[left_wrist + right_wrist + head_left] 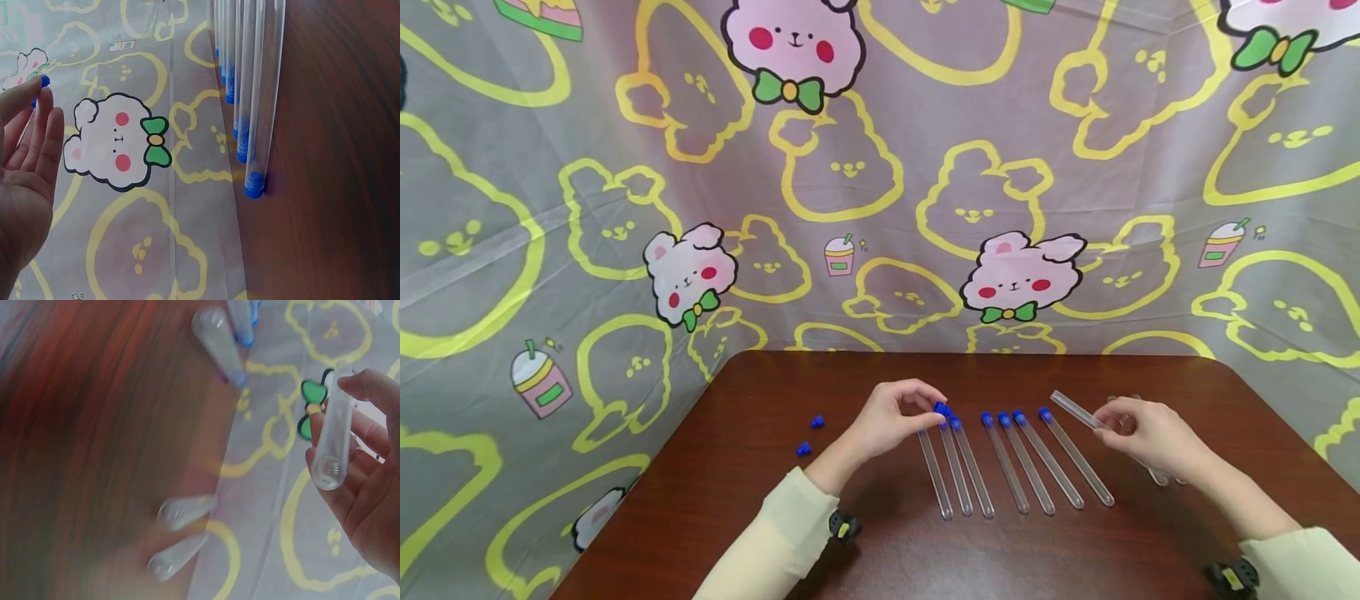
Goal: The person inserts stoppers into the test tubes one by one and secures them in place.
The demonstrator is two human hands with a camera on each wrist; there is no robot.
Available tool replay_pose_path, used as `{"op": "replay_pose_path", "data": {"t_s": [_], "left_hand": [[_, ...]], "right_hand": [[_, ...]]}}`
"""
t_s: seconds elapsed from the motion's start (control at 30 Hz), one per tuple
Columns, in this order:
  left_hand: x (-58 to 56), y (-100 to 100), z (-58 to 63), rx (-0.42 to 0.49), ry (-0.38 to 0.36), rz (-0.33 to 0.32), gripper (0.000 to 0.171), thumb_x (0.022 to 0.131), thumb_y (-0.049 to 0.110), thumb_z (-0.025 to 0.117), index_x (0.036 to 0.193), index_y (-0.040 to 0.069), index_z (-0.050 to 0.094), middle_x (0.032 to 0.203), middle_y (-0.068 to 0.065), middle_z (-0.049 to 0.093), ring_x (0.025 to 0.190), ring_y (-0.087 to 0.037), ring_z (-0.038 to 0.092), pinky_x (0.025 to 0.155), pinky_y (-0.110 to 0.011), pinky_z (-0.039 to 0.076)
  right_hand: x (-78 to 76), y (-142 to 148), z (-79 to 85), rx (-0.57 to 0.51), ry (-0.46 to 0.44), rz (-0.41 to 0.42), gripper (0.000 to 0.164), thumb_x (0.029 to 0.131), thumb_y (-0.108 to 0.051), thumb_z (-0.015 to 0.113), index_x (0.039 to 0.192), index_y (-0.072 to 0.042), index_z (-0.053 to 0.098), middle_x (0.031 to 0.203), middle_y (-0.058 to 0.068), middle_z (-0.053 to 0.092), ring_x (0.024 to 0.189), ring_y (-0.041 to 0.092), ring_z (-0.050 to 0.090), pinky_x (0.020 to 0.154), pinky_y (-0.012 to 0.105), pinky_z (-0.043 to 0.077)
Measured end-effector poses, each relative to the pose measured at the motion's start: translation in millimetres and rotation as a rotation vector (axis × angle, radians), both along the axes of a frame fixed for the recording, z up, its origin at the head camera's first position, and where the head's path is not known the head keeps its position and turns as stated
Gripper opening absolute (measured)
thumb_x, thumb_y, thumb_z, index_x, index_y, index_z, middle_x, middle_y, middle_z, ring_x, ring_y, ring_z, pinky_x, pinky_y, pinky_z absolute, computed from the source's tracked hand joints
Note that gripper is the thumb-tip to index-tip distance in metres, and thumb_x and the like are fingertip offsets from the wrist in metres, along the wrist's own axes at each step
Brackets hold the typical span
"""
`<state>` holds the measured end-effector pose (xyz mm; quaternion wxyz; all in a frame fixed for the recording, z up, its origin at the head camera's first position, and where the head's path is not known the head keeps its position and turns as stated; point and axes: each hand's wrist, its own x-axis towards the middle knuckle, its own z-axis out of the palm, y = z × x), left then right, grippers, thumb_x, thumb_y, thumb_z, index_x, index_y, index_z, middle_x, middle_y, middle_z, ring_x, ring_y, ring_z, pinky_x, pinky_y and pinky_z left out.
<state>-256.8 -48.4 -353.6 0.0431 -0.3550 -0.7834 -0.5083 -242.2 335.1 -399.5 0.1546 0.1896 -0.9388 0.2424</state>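
My left hand [887,417] pinches a blue cap [44,80] between thumb and fingertip, above the left end of a row of capped test tubes. A second bit of blue shows behind those fingers in the left wrist view. On the right, my right hand [1150,433] holds a clear test tube [335,434] between thumb and fingers. That tube has no cap and slants, with its open end toward the left hand and its rounded end toward the palm. The nearest capped test tube [1078,458] lies to the left of the right hand.
Several test tubes with blue caps lie side by side on the brown table [880,558]. Two loose blue caps, one nearer [803,449], lie at the left. Uncapped tubes [178,556] lie beneath the right hand. A patterned cloth [880,183] hangs behind the table.
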Motion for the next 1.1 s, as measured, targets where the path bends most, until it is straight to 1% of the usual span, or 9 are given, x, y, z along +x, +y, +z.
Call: {"op": "replay_pose_path", "data": {"t_s": [0.07, 0.13, 0.27, 0.4, 0.43, 0.57, 0.83, 1.0, 1.1], "left_hand": [[5.7, -0.1, 5.2, 0.033, -0.008, 0.001, 0.021, 0.083, 0.000, 0.074, 0.102, -0.005, 0.069, 0.084, -0.013, 0.070, 0.077, -0.016, 0.064, 0.062, -0.026, 0.049], [6.9, -0.4, 4.7, 0.068, -0.016, -0.002, 0.020, 0.083, -0.001, 0.074, 0.102, -0.006, 0.068, 0.084, -0.014, 0.069, 0.076, -0.016, 0.064, 0.061, -0.026, 0.050], [6.3, -1.5, 0.0, 0.145, -0.020, -0.003, 0.020, 0.084, -0.004, 0.073, 0.103, -0.006, 0.068, 0.089, -0.017, 0.070, 0.079, -0.017, 0.066, 0.065, -0.026, 0.054], [4.5, -4.5, -5.3, 0.199, -0.024, 0.006, 0.019, 0.084, -0.006, 0.071, 0.103, -0.006, 0.069, 0.096, -0.018, 0.071, 0.084, -0.020, 0.069, 0.071, -0.031, 0.056], [4.3, -5.5, -6.0, 0.199, -0.026, 0.008, 0.019, 0.085, -0.006, 0.070, 0.103, -0.006, 0.069, 0.097, -0.018, 0.071, 0.085, -0.021, 0.069, 0.072, -0.031, 0.057], [6.0, -8.7, -5.9, 0.172, -0.044, 0.027, 0.019, 0.086, -0.005, 0.070, 0.105, -0.005, 0.069, 0.100, -0.016, 0.071, 0.088, -0.020, 0.069, 0.075, -0.031, 0.056], [10.2, -8.2, -0.3, 0.126, -0.062, 0.036, 0.019, 0.086, -0.002, 0.070, 0.105, -0.004, 0.070, 0.099, -0.015, 0.072, 0.087, -0.023, 0.070, 0.073, -0.030, 0.056], [10.6, -6.2, 1.7, 0.140, -0.034, 0.007, 0.020, 0.084, -0.003, 0.072, 0.103, -0.009, 0.069, 0.098, -0.018, 0.071, 0.085, -0.026, 0.070, 0.071, -0.031, 0.057], [9.8, -5.0, 1.6, 0.150, -0.016, -0.012, 0.020, 0.083, -0.005, 0.073, 0.102, -0.010, 0.069, 0.097, -0.019, 0.070, 0.083, -0.026, 0.070, 0.069, -0.031, 0.057]], "right_hand": [[2.0, -7.3, 3.2, -0.027, 0.007, 0.029, 0.017, 0.078, -0.006, 0.077, 0.093, -0.011, 0.069, 0.073, -0.011, 0.055, 0.062, 0.003, 0.047, 0.050, 0.025, 0.040], [3.4, -15.0, 5.6, -0.049, 0.028, 0.067, 0.019, 0.078, -0.003, 0.078, 0.093, -0.011, 0.069, 0.074, -0.012, 0.055, 0.062, 0.003, 0.048, 0.050, 0.025, 0.041], [6.9, -30.6, 11.3, -0.072, 0.064, 0.133, 0.023, 0.076, -0.002, 0.078, 0.093, -0.014, 0.069, 0.075, -0.017, 0.056, 0.062, 0.000, 0.052, 0.054, 0.025, 0.043], [11.2, -44.1, 19.0, -0.085, 0.080, 0.182, 0.024, 0.077, -0.001, 0.078, 0.095, -0.014, 0.069, 0.076, -0.019, 0.058, 0.061, -0.001, 0.051, 0.052, 0.023, 0.043], [12.2, -46.8, 20.8, -0.090, 0.082, 0.196, 0.024, 0.077, -0.001, 0.078, 0.096, -0.013, 0.069, 0.077, -0.018, 0.059, 0.061, 0.000, 0.050, 0.049, 0.023, 0.043], [15.9, -56.3, 26.3, -0.097, 0.096, 0.229, 0.024, 0.079, -0.001, 0.077, 0.098, -0.013, 0.070, 0.080, -0.017, 0.061, 0.059, -0.001, 0.048, 0.048, 0.022, 0.042], [19.4, -68.8, 32.5, -0.097, 0.123, 0.294, 0.025, 0.080, -0.001, 0.076, 0.101, -0.014, 0.070, 0.084, -0.011, 0.066, 0.067, 0.000, 0.054, 0.054, 0.022, 0.046], [20.3, -75.6, 37.3, -0.089, 0.130, 0.318, 0.026, 0.081, -0.001, 0.075, 0.102, -0.017, 0.071, 0.082, -0.017, 0.060, 0.064, -0.002, 0.048, 0.051, 0.020, 0.041], [20.5, -78.8, 39.7, -0.091, 0.144, 0.331, 0.027, 0.081, -0.001, 0.075, 0.102, -0.019, 0.071, 0.080, -0.020, 0.057, 0.059, -0.001, 0.042, 0.048, 0.019, 0.037]]}}
